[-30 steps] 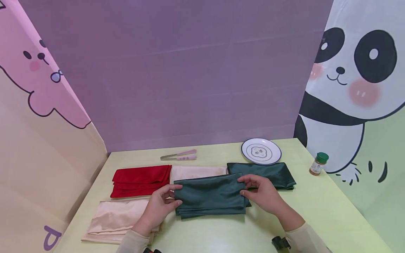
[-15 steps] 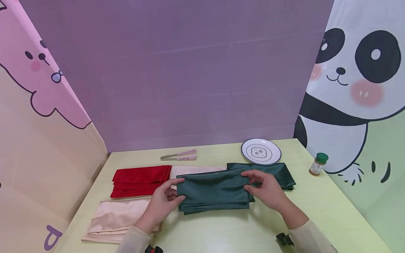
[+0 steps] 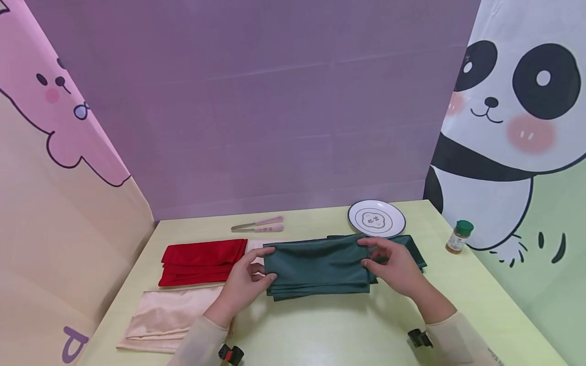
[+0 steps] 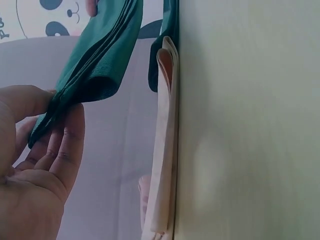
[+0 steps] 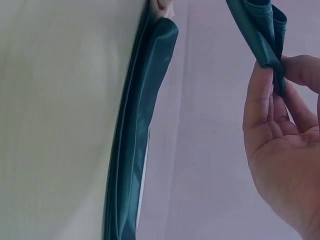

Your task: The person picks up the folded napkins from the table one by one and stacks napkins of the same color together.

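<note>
A folded dark green satin cloth [image 3: 316, 267] is held up off the table between both hands. My left hand [image 3: 244, 282] pinches its left edge between thumb and fingers, as the left wrist view shows with the cloth's folded layers [image 4: 100, 65]. At the right edge my right hand [image 3: 396, 267] pinches it the same way; in the right wrist view the gripped cloth corner [image 5: 267, 45] hangs over the fingers. Behind it lies a second folded green cloth [image 3: 414, 250], partly hidden by the held one. A white folded cloth [image 3: 256, 245] is mostly covered from view.
A folded red cloth [image 3: 201, 262] lies at the left, with a pale pink folded cloth [image 3: 169, 315] in front of it. Purple-handled tongs [image 3: 258, 225] and a white plate [image 3: 354, 218] are at the back. A green-capped jar [image 3: 459, 237] stands near the right edge.
Both hands have lifted the held green cloth higher and carried it slightly right and away, so it overlaps more of the green cloth behind. The other objects stay put.
</note>
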The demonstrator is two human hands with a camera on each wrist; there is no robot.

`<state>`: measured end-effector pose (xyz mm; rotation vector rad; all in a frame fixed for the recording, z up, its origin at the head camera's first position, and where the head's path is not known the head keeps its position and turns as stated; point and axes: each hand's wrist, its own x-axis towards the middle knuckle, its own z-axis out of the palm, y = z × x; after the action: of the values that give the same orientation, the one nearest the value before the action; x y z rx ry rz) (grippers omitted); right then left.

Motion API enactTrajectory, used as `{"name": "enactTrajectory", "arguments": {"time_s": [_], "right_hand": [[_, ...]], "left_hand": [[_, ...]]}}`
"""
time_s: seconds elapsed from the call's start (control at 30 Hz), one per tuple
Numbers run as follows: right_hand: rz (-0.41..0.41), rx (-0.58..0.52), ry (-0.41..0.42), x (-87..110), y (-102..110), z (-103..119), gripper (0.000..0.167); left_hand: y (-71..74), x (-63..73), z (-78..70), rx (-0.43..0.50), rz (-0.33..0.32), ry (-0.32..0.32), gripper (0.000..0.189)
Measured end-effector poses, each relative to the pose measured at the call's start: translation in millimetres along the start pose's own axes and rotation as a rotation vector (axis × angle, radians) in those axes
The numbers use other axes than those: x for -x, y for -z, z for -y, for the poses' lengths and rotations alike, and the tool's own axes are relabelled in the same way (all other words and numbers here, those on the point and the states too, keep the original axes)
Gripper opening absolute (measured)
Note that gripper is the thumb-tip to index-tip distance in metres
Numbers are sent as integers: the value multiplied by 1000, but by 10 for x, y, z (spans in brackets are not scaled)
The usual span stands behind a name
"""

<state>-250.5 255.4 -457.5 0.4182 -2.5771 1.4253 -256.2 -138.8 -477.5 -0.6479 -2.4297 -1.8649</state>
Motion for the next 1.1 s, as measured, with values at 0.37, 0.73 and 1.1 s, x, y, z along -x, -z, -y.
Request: {"name": "enactTrajectory", "arguments": {"time_s": [0.37,0.73,1.1], "right_hand": [[-1,-8,35,-34,154,-66,57],[3,-26,24,-52,302,-105,65],[-55,1,35,-41,443,-157,64]], "left_hand": [[-117,-189,-34,39,18,-16,64],[-231,-364,-66,49,23,-27,64],[-367,-515,-106,94,29,-31,62]]}}
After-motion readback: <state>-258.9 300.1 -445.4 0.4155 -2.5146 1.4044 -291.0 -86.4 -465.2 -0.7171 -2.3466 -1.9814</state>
